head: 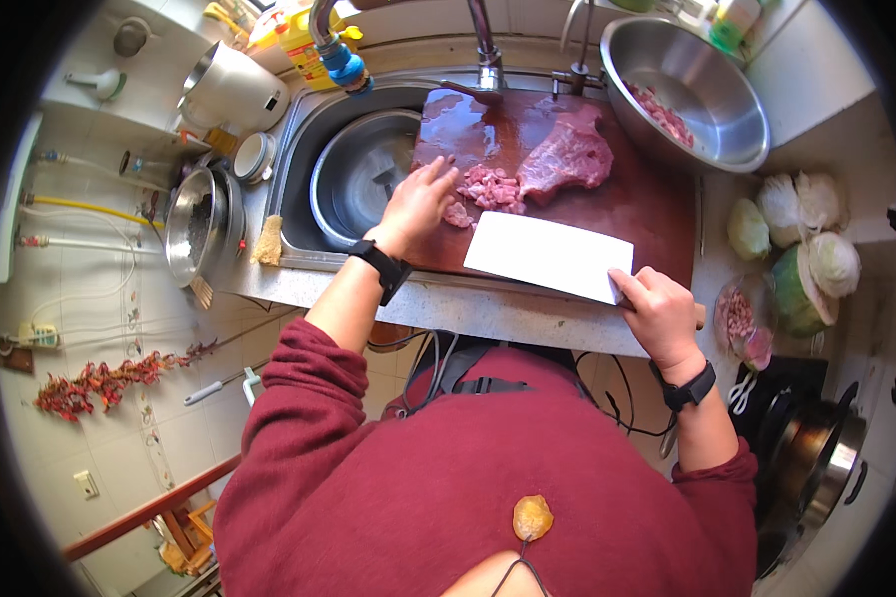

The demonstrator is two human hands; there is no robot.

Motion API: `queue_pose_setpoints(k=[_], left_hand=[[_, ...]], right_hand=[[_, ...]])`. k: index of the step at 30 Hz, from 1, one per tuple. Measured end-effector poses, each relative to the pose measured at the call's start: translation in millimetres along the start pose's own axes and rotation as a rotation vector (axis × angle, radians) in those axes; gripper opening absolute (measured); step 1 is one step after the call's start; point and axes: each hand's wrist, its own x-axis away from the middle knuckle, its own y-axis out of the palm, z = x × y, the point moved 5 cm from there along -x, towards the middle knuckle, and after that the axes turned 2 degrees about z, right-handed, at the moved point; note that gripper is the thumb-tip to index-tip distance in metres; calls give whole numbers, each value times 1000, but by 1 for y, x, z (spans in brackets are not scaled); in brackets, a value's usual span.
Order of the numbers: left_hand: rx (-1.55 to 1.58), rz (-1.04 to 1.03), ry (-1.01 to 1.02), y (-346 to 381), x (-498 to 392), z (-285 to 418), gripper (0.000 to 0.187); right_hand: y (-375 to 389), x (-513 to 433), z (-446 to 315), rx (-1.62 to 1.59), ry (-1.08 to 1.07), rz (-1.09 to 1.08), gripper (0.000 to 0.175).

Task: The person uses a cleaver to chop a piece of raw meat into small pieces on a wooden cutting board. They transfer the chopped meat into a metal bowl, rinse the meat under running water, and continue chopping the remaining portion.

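Note:
My right hand (pixel 662 317) grips the handle of a broad cleaver (pixel 549 252), whose blade lies nearly flat over the front of a wet reddish-brown cutting board (pixel 653 224). Just left of the chopped raw meat (pixel 490 188) is my left hand (pixel 420 200), fingers somewhat spread, with nothing seen in it. A small slice of meat (pixel 458 215) lies by its fingers; whether they touch is unclear. Behind the blade, a large raw meat piece (pixel 567 153) rests on the board, against the chopped pile.
A metal basin (pixel 325 179) sits in the sink (pixel 291 164) to the left. At back right, a steel bowl (pixel 724 97) holds cut meat, tilted beside the board. Cabbages (pixel 835 265) and a bag of peanuts (pixel 737 313) lie right. The faucet (pixel 487 56) stands behind the board.

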Motion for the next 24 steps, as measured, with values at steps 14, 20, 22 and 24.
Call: queue_pose_setpoints(k=[14, 20, 22, 24], left_hand=[[540, -111, 20, 49, -62, 2, 34], [432, -134, 202, 51, -71, 24, 33], [469, -181, 276, 52, -67, 35, 33], [462, -222, 305, 51, -63, 41, 37]], right_hand=[[103, 111, -82, -1473, 1263, 32, 16], [135, 99, -121, -1580, 1310, 197, 14], [146, 91, -129, -1606, 1301, 212, 14], [157, 84, -136, -1630, 1294, 203, 16]])
